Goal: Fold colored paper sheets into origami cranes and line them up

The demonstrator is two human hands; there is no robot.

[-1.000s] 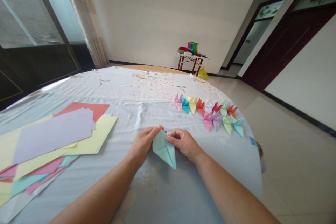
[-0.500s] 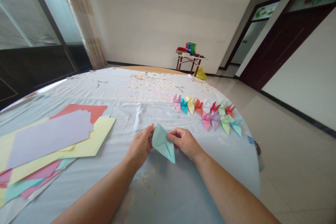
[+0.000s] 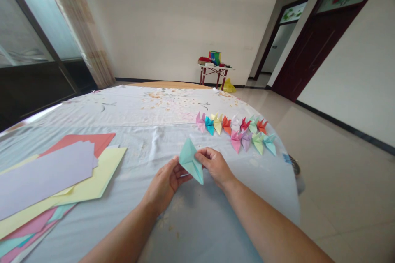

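A pale turquoise piece of folded origami paper [image 3: 189, 158], kite-shaped with a crease across its middle, is held above the table. My right hand [image 3: 214, 165] pinches its right edge between thumb and fingers. On the left side, my left hand [image 3: 166, 178] has its thumb at the paper's edge, with its fingers curled behind and beneath the paper; the fingertips are partly hidden. Beyond my right hand stand several folded paper cranes in two rows, among them a pink crane [image 3: 236, 141] and a turquoise crane [image 3: 269, 144].
At the left lies a fanned stack of coloured paper, with a lilac sheet [image 3: 52, 172] on top and a yellow sheet [image 3: 105, 168] under it. A light patterned tablecloth [image 3: 154, 230] covers the round table. A small side table [image 3: 214, 70] holding items stands by the far wall.
The folded paper has risen slightly and its lower tip has shifted up. My left hand's fingers have spread a little beneath it. The whole view has swung slightly to the right.
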